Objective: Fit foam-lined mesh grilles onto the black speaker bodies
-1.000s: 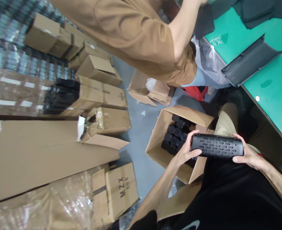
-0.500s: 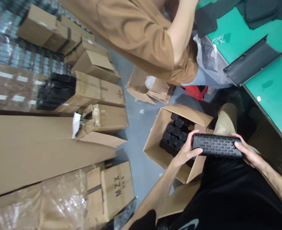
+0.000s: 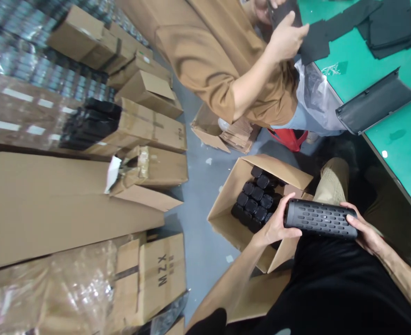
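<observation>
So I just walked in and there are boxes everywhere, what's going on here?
A seated person holds a black perforated tube level over the lap, left hand and right hand at its ends. Beside them, an open cardboard box holds more black tubes. A co-worker in brown handles dark material at the green table.

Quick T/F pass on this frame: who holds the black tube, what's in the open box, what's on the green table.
1. Both hands, left hand and right hand, hold the slotted black tube. True.
2. The open box holds white bottles. False: black tubes stand in it.
3. A curved dark panel lies on the green table. True.
4. The co-worker's hand is empty. False: it grips a dark piece.
</observation>
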A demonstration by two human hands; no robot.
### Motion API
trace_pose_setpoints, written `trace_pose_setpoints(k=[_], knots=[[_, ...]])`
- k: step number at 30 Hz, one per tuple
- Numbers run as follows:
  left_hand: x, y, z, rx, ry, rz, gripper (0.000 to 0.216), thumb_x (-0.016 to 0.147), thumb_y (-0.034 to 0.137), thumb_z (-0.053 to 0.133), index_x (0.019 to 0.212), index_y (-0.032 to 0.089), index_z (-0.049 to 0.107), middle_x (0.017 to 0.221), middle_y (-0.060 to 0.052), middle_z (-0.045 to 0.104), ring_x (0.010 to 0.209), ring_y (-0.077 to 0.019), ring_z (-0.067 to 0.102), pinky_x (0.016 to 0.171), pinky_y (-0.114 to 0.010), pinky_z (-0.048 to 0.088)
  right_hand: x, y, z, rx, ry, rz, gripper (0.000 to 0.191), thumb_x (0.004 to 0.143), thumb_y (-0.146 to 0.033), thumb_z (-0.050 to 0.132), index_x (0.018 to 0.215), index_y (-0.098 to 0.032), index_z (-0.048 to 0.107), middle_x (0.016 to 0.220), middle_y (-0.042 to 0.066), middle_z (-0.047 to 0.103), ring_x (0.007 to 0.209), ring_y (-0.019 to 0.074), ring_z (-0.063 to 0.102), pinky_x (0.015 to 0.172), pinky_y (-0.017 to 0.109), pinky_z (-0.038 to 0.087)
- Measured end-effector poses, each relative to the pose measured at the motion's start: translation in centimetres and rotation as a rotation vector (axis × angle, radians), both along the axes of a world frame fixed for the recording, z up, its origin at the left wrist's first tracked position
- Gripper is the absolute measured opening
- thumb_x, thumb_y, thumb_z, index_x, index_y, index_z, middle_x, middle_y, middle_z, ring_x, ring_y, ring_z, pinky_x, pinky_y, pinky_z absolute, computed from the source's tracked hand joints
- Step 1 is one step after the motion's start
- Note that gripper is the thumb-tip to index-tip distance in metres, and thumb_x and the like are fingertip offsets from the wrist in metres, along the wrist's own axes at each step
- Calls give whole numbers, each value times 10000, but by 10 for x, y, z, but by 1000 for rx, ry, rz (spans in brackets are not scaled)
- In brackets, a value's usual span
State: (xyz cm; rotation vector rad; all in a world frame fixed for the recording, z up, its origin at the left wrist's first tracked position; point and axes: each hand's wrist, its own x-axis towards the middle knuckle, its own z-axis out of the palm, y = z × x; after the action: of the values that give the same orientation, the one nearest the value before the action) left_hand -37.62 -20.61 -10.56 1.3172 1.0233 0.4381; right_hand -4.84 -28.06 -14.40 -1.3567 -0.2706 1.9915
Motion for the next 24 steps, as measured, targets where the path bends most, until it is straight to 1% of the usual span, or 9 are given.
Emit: trace_pose_setpoints(k=[3,6,8,12,17,21,24], knots=[[-1,2,-2,61,23,-32,1297,675,652,974,1697,252,282,1609,-202,462,1500,-451,462,1277,-617,355,3,-4,-3,26,2,0,737,874,-626,809,1490,-369,497,1421,70,689,1300,379,685,1095,542,544],[-3,0,-4,81,26,-49,1278,708,628,963,1709,249,265,1626,-209,458,1519,-451,453,1295,-636,331,4,-6,-4,56,0,11,722,890,-616,803,1497,-368,499,1482,75,645,1341,387,659,1115,552,536],[-5,-2,-6,85,19,-47,1264,725,614,955,1713,241,260,1635,-214,455,1526,-453,451,1301,-642,322,5,-6,-3,72,-1,19,715,895,-604,808,1498,-371,501,1517,78,614,1353,389,650,1123,552,533],[-6,-4,-10,76,2,-22,1274,709,592,971,1716,243,273,1662,-216,436,1543,-465,433,1309,-646,306,7,-5,-6,86,-17,25,706,890,-606,815,1488,-377,516,1546,80,582,1352,388,645,1149,551,515],[-8,-7,-18,99,-21,-26,1238,720,590,965,1698,256,284,1718,-217,350,1596,-467,361,1337,-659,245,12,-4,-13,85,-11,65,741,844,-626,854,1462,-378,529,1554,82,565,1349,396,642,1150,560,511],[-10,-9,-24,158,-27,-32,1200,730,588,953,1674,263,287,1747,-213,275,1620,-463,317,1349,-670,206,13,-2,-12,92,-8,56,750,830,-617,866,1454,-381,522,1586,81,543,1379,406,622,1156,564,511],[-11,-11,-27,178,-46,-29,1187,737,598,946,1669,262,292,1756,-215,250,1634,-467,288,1353,-673,184,12,-2,-11,109,-18,76,746,841,-620,851,1463,-383,512,1597,79,534,1389,402,614,1156,562,511]])
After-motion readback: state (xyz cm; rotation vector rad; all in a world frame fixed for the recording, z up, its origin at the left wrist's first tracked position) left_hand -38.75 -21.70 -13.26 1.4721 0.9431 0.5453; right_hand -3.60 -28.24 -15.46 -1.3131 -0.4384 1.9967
